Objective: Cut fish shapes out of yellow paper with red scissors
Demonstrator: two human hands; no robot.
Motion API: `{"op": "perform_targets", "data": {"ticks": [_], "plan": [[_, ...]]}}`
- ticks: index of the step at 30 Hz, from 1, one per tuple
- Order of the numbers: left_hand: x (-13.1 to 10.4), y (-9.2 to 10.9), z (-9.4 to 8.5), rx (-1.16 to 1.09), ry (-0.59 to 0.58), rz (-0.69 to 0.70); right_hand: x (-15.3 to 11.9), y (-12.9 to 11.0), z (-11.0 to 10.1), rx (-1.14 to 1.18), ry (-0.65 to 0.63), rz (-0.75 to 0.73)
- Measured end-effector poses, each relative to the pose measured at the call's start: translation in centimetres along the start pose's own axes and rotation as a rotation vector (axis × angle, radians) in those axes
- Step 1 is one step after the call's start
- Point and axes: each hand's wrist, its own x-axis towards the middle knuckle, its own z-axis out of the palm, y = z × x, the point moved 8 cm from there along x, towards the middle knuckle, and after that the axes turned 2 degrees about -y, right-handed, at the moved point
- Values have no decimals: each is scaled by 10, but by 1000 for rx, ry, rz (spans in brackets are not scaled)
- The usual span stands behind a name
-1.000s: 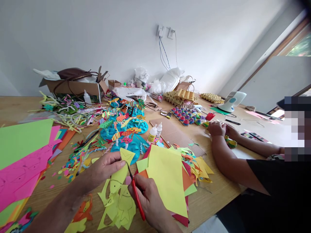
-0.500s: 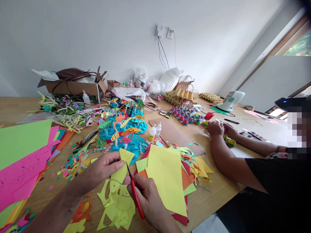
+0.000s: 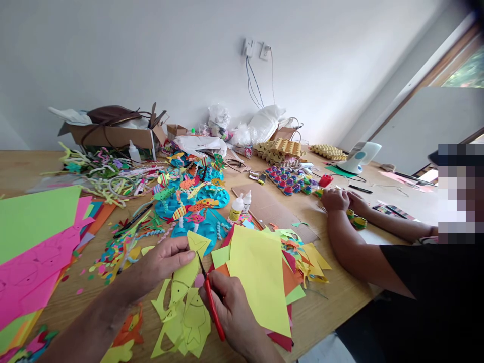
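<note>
My left hand (image 3: 172, 259) pinches a piece of yellow paper (image 3: 183, 275) with a fish outline drawn on it. In my right hand (image 3: 230, 302) is a pair of scissors (image 3: 212, 302) with red handles. Their dark blades meet the paper's right edge, close to the drawn tail and my left fingertips. Below lie yellow paper scraps (image 3: 166, 333) and another yellow piece with a drawn fish (image 3: 194, 315). Just right of my right hand, a yellow sheet (image 3: 259, 277) tops a stack of coloured paper.
Blue painted shapes with paper fish (image 3: 196, 201) stand ahead, near two glue bottles (image 3: 236, 207). Coloured sheets (image 3: 38, 222) lie at left, paper scraps (image 3: 313, 262) at right. A co-worker's hands (image 3: 336, 200) work at the right over painted egg-carton pieces (image 3: 357, 222).
My hands and the yellow paper have barely shifted, and the scissors stay at its edge. At the right, the co-worker's head has moved slightly to the left.
</note>
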Motion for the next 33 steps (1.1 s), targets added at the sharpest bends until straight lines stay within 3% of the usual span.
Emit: {"op": "perform_targets", "data": {"ticks": [7,12,17,23,28,33], "plan": [[-1,8,-2,72,3,26,-1,-3,-3,-61,-19,11],[-1,6,-7,-73,46,-21,3,-9,-3,-97,-55,-2],[-4,7,-7,-217,57,-49,11,-13,6,119,-83,37],[-4,12,-8,-317,199,9,19,-18,21,373,-40,89],[-5,17,-4,-333,268,92,24,-29,24,470,11,61],[-6,23,-3,-254,240,140,24,-34,23,426,56,92]]}}
